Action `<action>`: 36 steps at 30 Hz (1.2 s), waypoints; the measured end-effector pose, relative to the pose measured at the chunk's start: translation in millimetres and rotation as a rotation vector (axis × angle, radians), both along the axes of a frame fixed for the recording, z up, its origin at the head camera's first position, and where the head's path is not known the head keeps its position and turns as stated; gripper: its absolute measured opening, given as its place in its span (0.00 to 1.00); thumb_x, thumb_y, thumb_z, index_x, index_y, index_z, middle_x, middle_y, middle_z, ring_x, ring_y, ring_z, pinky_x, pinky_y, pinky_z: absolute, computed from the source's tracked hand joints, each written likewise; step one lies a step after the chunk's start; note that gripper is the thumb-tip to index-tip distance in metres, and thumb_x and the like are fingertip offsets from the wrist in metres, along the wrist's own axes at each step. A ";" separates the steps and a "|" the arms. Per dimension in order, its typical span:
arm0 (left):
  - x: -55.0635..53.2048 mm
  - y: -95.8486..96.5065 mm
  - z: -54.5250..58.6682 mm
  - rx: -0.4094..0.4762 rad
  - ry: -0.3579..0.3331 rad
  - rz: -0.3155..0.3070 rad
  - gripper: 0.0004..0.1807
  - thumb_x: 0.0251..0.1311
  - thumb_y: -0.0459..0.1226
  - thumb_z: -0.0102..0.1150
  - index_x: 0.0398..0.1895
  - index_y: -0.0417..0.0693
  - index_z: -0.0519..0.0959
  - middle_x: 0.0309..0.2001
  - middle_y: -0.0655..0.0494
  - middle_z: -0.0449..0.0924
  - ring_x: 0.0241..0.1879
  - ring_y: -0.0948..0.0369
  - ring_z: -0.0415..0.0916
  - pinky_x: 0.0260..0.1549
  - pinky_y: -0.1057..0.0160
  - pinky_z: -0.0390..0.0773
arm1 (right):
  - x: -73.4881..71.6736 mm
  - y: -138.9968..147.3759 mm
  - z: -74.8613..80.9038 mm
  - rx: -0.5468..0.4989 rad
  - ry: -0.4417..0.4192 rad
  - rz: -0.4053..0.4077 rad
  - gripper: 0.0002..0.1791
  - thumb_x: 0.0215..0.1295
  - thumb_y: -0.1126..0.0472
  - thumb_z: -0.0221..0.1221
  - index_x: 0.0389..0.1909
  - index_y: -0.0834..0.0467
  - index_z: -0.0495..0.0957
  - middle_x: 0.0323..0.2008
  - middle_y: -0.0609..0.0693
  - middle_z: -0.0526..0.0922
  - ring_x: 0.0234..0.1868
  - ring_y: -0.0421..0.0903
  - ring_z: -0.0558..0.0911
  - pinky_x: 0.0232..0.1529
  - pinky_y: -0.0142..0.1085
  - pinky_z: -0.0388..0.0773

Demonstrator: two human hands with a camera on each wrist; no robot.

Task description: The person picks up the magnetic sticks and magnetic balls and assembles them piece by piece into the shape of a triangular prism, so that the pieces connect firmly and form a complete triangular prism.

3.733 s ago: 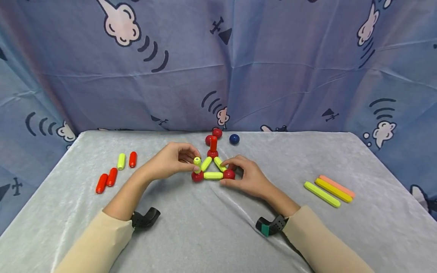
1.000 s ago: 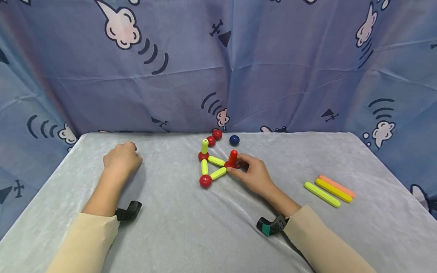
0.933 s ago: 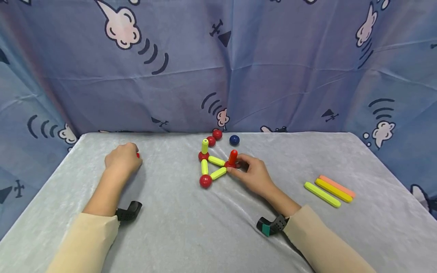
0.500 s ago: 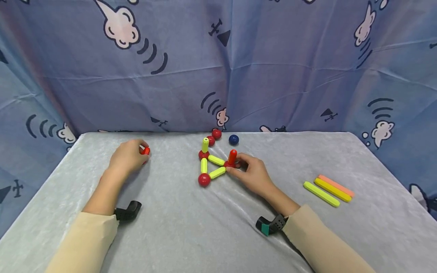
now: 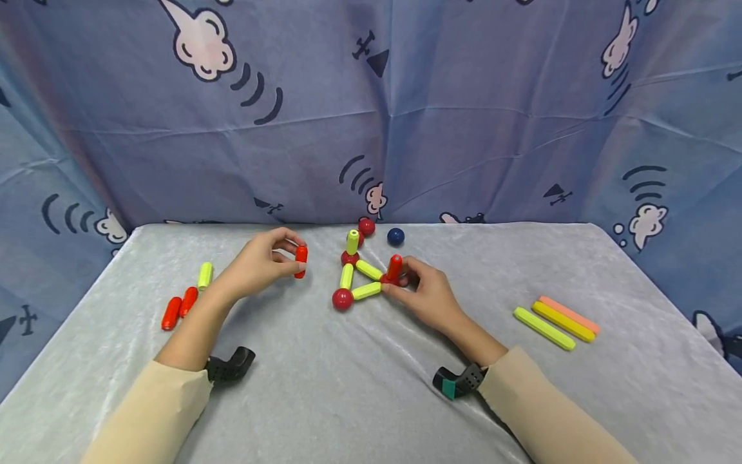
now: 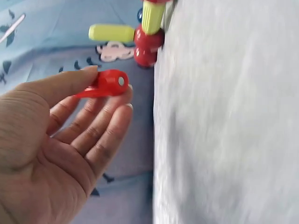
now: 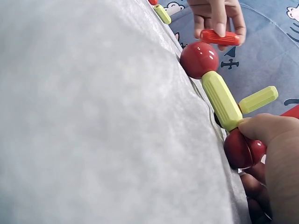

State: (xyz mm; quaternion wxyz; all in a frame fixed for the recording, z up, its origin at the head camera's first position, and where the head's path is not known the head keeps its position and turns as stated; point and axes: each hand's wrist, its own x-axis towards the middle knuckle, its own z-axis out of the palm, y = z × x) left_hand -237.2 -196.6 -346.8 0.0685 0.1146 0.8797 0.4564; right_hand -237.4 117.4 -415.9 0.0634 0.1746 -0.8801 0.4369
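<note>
My left hand [image 5: 263, 263] pinches a short red magnetic rod [image 5: 300, 261] between thumb and fingers, holding it roughly upright left of the triangle. The left wrist view shows the silvery disc at the end of this rod [image 6: 108, 83]. Three red balls joined by yellow-green rods [image 5: 366, 291] make the triangle. One more yellow-green rod [image 5: 352, 241] stands on its far ball [image 5: 350, 258], and a red rod [image 5: 395, 267] stands on its right ball. The front ball [image 5: 342, 299] carries no upright rod. My right hand [image 5: 426, 293] grips the right ball [image 7: 238, 150] with thumb and fingers.
Behind the triangle lie two loose red balls [image 5: 366, 226] and a blue ball [image 5: 396, 236]. At left are two red rods [image 5: 171, 313] and a yellow-green one [image 5: 205, 276]. Three longer rods [image 5: 545, 328] lie at right. A patterned curtain [image 5: 464, 129] hangs behind the table.
Since the oldest frame, the triangle has turned, its red upright coming to the right. My left hand has picked up a red rod at the left and carried it rightward. My right hand keeps its hold.
</note>
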 end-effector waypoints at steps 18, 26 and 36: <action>7.6 38.6 -11.0 0.136 0.029 -0.161 0.18 0.56 0.27 0.70 0.49 0.38 0.76 0.48 0.44 0.80 0.47 0.55 0.84 0.44 0.65 0.85 | 1.4 -1.4 1.3 -0.002 -0.016 0.066 0.13 0.58 0.55 0.73 0.39 0.55 0.81 0.33 0.50 0.82 0.35 0.45 0.78 0.39 0.32 0.76; 7.1 43.1 -15.5 0.156 0.047 -0.177 0.19 0.57 0.28 0.70 0.51 0.36 0.78 0.49 0.44 0.80 0.48 0.55 0.83 0.49 0.61 0.85 | 2.1 -1.0 1.1 -0.023 -0.012 0.082 0.12 0.58 0.56 0.73 0.38 0.54 0.81 0.32 0.49 0.81 0.34 0.45 0.77 0.38 0.31 0.75; 6.4 43.7 -26.1 0.002 0.072 -0.246 0.12 0.55 0.31 0.72 0.43 0.44 0.84 0.43 0.51 0.86 0.46 0.59 0.83 0.48 0.61 0.83 | 2.6 0.3 -1.0 -0.027 -0.005 0.137 0.13 0.57 0.57 0.74 0.39 0.54 0.82 0.32 0.48 0.83 0.34 0.44 0.79 0.37 0.30 0.76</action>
